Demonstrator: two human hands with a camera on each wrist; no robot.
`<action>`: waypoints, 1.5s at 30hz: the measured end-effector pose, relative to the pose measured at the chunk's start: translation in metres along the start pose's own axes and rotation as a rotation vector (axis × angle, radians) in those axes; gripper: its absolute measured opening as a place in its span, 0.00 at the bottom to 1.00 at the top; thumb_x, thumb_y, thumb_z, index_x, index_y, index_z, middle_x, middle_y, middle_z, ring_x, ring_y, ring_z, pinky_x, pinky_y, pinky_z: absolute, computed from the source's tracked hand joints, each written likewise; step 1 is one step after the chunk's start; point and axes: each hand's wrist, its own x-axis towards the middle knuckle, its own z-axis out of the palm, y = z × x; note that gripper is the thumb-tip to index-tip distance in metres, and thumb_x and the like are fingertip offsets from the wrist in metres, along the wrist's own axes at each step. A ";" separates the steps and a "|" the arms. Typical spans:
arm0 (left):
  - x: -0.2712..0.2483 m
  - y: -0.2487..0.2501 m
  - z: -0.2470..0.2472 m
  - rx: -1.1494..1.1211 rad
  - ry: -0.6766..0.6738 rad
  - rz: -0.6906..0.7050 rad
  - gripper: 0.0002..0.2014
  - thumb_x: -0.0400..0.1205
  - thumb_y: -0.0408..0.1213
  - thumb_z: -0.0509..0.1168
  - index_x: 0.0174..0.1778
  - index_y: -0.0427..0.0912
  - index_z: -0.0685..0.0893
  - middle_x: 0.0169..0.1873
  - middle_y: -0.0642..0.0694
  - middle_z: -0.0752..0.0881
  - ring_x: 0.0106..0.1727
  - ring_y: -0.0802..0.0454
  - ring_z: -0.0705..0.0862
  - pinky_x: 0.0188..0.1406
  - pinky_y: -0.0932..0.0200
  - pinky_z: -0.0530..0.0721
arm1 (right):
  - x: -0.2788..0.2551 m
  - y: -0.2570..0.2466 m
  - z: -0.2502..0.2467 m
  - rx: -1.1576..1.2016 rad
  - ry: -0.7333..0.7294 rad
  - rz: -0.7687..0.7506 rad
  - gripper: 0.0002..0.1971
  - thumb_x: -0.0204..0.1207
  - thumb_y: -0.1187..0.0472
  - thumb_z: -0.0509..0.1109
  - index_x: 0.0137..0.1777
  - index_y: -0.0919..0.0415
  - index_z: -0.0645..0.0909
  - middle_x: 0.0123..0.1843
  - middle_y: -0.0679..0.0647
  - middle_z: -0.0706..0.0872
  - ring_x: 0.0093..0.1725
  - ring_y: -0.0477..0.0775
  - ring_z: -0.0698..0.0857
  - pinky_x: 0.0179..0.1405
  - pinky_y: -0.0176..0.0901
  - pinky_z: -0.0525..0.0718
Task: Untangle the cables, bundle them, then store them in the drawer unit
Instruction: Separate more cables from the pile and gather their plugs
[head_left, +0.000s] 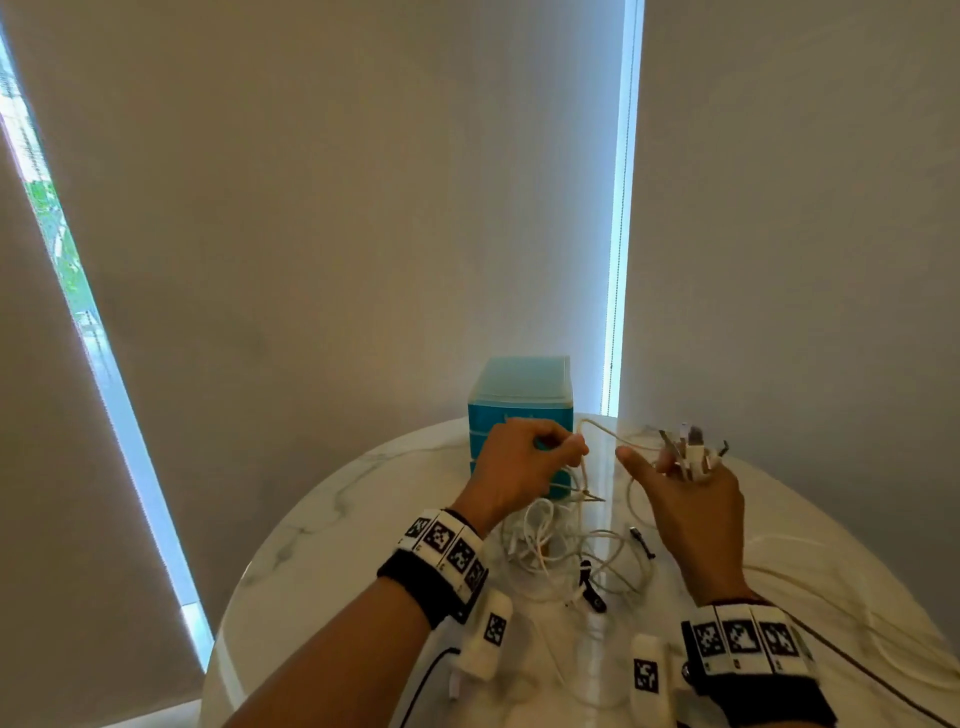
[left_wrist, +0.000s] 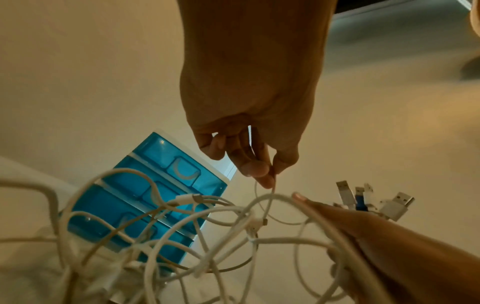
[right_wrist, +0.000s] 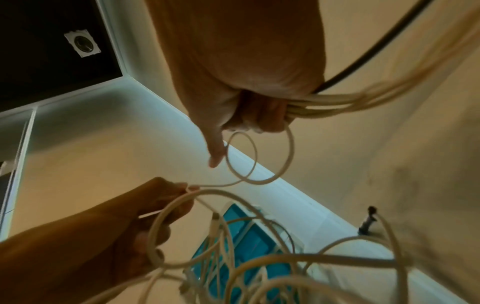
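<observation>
Cables (head_left: 566, 551), white ones mostly, lie in a loose tangle on the marble table (head_left: 322, 551) between my wrists, just in front of the blue drawer unit (head_left: 521, 400), whose drawers all look closed. My left hand (head_left: 519, 467) is up over the heap, thumb and fingertips pinching a single thin white strand (head_left: 597, 431); in the left wrist view that strand drops from the pinch straight down into the knot. From the pinch it arches across to my right hand (head_left: 691, 499), and in the right wrist view it curls into small loops beside my thumb. My right fist is curled round a gathered bunch of cable ends, and the USB plugs (left_wrist: 374, 199) stick up past my knuckles, white with one blue among them. My right thumb points out straight, apart from the rest. Cable lengths trail from that fist, a black one (right_wrist: 376, 51) among the white. A black plug (head_left: 592, 587) lies by the tangle's near edge
</observation>
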 end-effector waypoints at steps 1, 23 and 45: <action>0.000 0.000 0.001 -0.033 0.012 -0.020 0.11 0.88 0.48 0.73 0.52 0.45 0.95 0.42 0.56 0.94 0.42 0.70 0.91 0.33 0.73 0.85 | -0.004 -0.005 0.004 -0.016 -0.063 -0.072 0.19 0.76 0.39 0.81 0.37 0.51 0.82 0.33 0.51 0.87 0.36 0.54 0.86 0.47 0.53 0.86; -0.008 -0.068 -0.033 0.578 -0.279 0.001 0.11 0.89 0.60 0.66 0.55 0.59 0.86 0.54 0.58 0.88 0.52 0.57 0.86 0.60 0.43 0.89 | 0.011 0.004 -0.028 0.759 0.248 0.323 0.28 0.76 0.29 0.74 0.65 0.49 0.92 0.29 0.43 0.74 0.25 0.44 0.68 0.19 0.38 0.66; 0.001 -0.003 0.034 0.068 -0.291 0.024 0.11 0.93 0.41 0.65 0.59 0.44 0.93 0.50 0.50 0.96 0.47 0.55 0.95 0.52 0.55 0.94 | 0.011 0.005 -0.030 0.839 0.106 0.340 0.20 0.76 0.36 0.79 0.58 0.50 0.89 0.31 0.43 0.73 0.28 0.44 0.69 0.20 0.37 0.69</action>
